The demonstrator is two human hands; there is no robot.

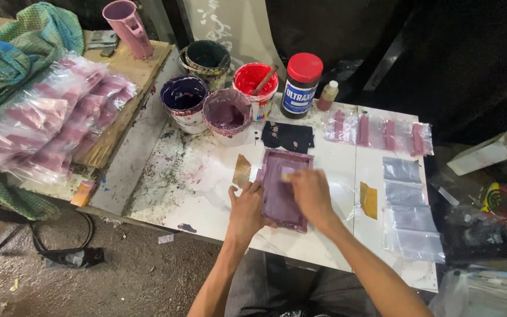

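Working at a paint-spattered white table [206, 194], a person steadies a small purple-stained printing frame [283, 191] lying flat near the table's front edge. The left hand [246, 206] lies against the frame's left side, fingers together along its edge. The right hand [311, 196] lies on top of the frame, fingers curled around a small pale object that is too blurred to identify.

Just beyond the frame sits a dark cloth [289, 136]. Behind it, four open paint tubs cluster together: one dark purple [184, 100], one mauve [227, 114], one red with a stick standing in it [256, 87] and one black [206, 58]. A red-capped black jar [301, 85] stands beside the red tub.

Clear plastic pouches [409, 214] lie in a column along the table's right side, with more pouches bearing mauve strips [377, 132] laid in a row at the far edge. To the left, a heap of filled pouches [48, 117] rests on a wooden board.
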